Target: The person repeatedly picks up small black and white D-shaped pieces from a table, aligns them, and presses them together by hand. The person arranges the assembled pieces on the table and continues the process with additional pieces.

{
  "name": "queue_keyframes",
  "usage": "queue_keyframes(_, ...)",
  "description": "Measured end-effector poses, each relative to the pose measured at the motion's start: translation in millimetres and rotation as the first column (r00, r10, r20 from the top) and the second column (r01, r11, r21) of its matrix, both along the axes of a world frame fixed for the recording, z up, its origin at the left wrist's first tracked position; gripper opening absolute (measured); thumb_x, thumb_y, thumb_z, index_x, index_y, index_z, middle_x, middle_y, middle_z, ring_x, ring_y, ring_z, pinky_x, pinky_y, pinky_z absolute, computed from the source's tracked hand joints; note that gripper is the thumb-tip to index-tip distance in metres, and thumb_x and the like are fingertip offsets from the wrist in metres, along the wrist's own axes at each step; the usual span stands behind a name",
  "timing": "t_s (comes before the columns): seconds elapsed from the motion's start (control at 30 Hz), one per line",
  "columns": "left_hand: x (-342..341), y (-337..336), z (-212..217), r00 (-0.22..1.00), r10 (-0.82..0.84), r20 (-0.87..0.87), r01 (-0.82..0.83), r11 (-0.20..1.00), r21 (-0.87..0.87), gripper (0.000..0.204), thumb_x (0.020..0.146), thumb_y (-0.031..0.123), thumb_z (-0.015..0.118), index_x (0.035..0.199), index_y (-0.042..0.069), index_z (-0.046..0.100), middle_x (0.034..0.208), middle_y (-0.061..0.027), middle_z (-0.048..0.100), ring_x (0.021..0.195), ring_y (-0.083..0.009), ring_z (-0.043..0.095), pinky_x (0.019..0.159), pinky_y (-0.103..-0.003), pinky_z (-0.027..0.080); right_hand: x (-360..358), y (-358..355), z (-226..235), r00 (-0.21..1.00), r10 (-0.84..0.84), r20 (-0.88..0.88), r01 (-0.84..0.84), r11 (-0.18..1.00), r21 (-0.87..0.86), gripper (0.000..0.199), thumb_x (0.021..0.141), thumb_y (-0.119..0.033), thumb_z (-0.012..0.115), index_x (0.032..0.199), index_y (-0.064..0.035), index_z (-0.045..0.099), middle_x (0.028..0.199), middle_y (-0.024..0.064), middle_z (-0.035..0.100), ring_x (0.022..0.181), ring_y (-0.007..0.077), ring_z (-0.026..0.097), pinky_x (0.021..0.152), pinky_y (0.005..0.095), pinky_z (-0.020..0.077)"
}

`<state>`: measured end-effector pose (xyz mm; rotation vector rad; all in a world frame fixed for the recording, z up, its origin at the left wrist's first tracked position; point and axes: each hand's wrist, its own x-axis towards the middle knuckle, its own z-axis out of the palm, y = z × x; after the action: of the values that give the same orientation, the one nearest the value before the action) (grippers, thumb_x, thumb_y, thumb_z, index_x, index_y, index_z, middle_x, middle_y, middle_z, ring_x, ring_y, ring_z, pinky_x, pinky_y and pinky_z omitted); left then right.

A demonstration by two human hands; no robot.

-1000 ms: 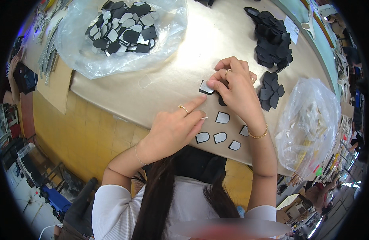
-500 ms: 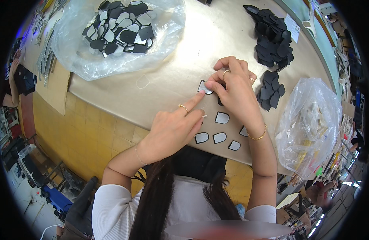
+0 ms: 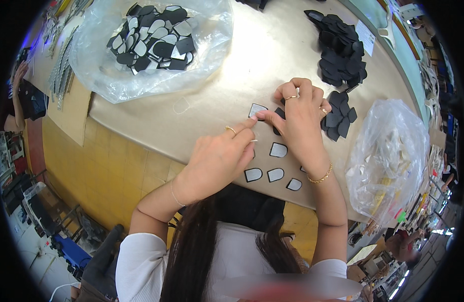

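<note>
A small arch-shaped black piece with a light grey face lies on the table between my hands. My left hand touches its near edge with a stretched index finger. The other left fingers are curled, and a thin white strip sticks out from them. My right hand rests its thumb on the same edge, its bent fingers apart from the thumb. Black pieces show partly beneath it. Closer to me lie several similar grey-faced pieces, one partly hidden by my right wrist.
A clear plastic bag at the far left bears a heap of black and grey pieces. Black pieces are piled at the right, with a smaller cluster nearer. Another clear bag lies at the right edge. A person's arm shows far left.
My right hand's fingers have lifted and moved slightly right, away from the grey-faced piece, uncovering more of it. The thumb has slid to its near edge. My left hand has barely moved.
</note>
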<state>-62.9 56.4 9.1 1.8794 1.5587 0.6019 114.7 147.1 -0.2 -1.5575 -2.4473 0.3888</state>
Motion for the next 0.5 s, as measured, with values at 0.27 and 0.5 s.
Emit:
queue_keyframes(0.27,-4,9,-5,0.972,0.065,0.226,-0.059,0.998,-0.033,0.012,0.094,0.011,0.069,0.103,0.002,0.07,0.123,-0.0074,0.072,0.082,-0.0221,0.073,0.068,-0.034,0.056,9,2,20,0.987,0.004,-0.161,0.008,0.998,0.069,0.048,0.072,-0.029,0.089,0.111,-0.0125,0.065,0.114,0.0068,0.054,0.11,0.0277,0.05,0.095,0.0427,0.0351)
queue_keyframes(0.5,-3,-4,16,0.564,0.418,0.712,-0.073,0.884,-0.461,0.024,0.101,0.016,0.066,0.118,0.0,0.073,0.097,-0.0044,0.076,0.081,-0.0069,0.065,0.067,-0.024,0.049,23,-35,40,0.777,0.18,-0.603,-0.2,0.979,0.034,0.03,0.074,-0.006,0.087,0.1,-0.0077,0.073,0.098,0.007,0.061,0.088,0.0233,0.062,0.075,0.0329,0.0505)
